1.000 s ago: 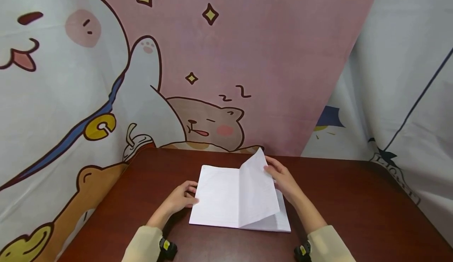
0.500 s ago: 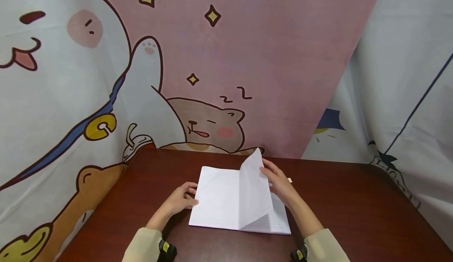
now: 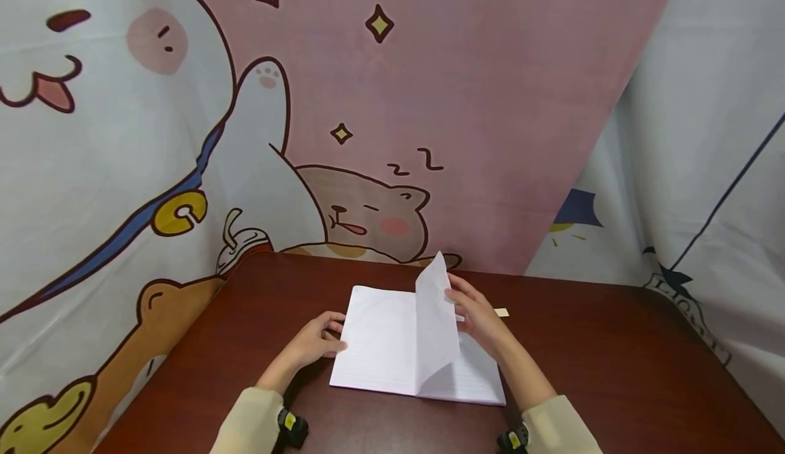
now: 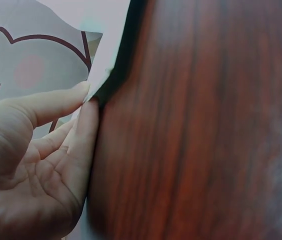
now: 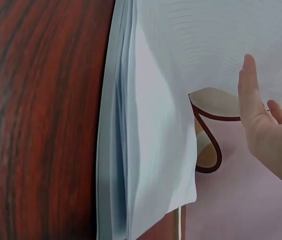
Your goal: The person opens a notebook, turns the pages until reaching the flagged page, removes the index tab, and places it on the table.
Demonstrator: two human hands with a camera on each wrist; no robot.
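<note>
Swung further left than half a second ago, with the bare right hand (image 3: 483,319) following, one white paper page (image 3: 435,321) stands raised from an open white lined notebook (image 3: 379,341); that hand's straight fingers touch the page, apart from one another; the bare left hand (image 3: 311,341) pinches the notebook's left edge; the notebook lies on a red-brown wood-grained surface (image 3: 589,352).
</note>
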